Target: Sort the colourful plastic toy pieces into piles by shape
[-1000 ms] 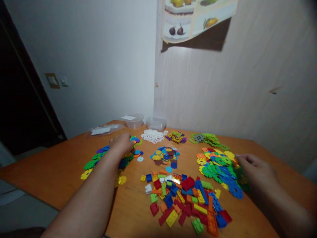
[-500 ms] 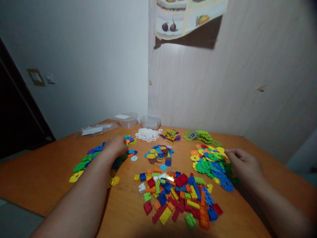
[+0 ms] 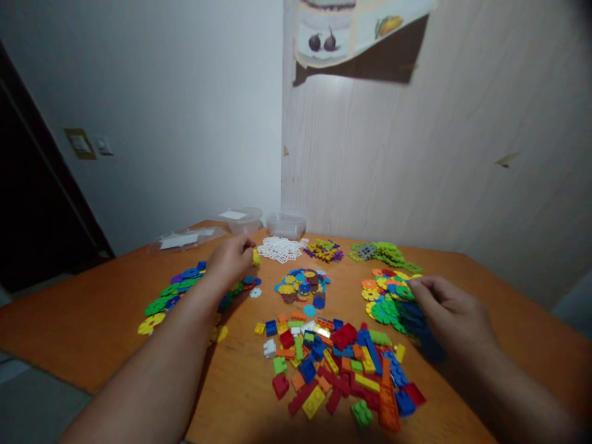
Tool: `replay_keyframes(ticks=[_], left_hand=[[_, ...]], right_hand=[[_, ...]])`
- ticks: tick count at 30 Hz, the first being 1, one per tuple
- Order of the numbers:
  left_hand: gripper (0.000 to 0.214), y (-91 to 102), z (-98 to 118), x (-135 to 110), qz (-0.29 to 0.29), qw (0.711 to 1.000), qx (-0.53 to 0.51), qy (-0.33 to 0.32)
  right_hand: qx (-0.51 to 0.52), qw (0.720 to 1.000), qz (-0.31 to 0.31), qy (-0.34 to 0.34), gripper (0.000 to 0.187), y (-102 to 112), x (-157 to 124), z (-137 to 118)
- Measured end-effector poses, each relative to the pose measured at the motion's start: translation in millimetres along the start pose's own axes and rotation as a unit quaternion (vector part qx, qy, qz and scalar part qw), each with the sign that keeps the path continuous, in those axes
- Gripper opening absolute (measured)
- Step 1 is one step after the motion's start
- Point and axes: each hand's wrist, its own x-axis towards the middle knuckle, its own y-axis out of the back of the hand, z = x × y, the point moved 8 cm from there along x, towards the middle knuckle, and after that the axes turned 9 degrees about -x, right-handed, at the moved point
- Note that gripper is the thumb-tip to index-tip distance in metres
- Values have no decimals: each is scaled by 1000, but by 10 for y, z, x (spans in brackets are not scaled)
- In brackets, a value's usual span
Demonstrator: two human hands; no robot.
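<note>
Now your left hand (image 3: 230, 260) is stretched forward over the far end of the left pile of flat discs (image 3: 173, 295), which lies in blue, green and yellow along the left part of the tabletop (image 3: 92, 320). Its fingers (image 3: 244, 248) are curled, and a small yellow piece (image 3: 256, 257) sits just at their tips. I cannot tell if you grasp it or only touch it.

Your right hand (image 3: 451, 316) rests on the right pile of toothed discs (image 3: 386, 296) and covers its near right part. The fingers (image 3: 420, 288) there are bent, with thumb and forefinger close together, but whether a disc is between them is hidden.

Between both hands, near to you, lies a heap of bricks (image 3: 340, 364) in red, blue, orange, yellow and green. Behind it is a smaller round heap of small discs (image 3: 303, 287). Further back, in a row, you see white lattice pieces (image 3: 280, 248), a purple and yellow heap (image 3: 324, 250) and a green heap (image 3: 383, 253). A clear tub (image 3: 287, 226) and a second clear tub (image 3: 238, 220) stand at the far edge by the wall, and a clear lid (image 3: 185, 238) lies to their left.
</note>
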Motion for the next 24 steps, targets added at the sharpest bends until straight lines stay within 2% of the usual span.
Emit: replay_keyframes(ticks=[2,5,7,10,13,18,21,24], left_hand=[[23,-151,347,-135,-46,988,-123,-77],[22,-373,874,-486,-142,944,-247,-165],[22,-464,1157,-744,-197,914,-282,-215],[21,-507,1408,-1023,-237,886,-290,-273],[20,-513,1506,-1151,-254,875,-281,-301],[18,-501,1544,-1209,-237,874,-289,-310],[21,-532,1512,-1200,-232,873,-300,-305],[27,-550,1386,-1078,-216,880,-334,-260]], right_hand=[[10,998,-58,34,44,-144,-110,-208],[49,987,-125,82,42,-313,-286,-513],[62,982,-145,107,41,-367,-371,-669],[67,975,-167,132,41,-407,-445,-815],[79,965,-199,154,38,-445,-507,-902],[86,952,-240,171,37,-505,-623,-1008],[100,964,-205,137,40,-430,-542,-959],[98,987,-108,66,43,-231,-274,-655]])
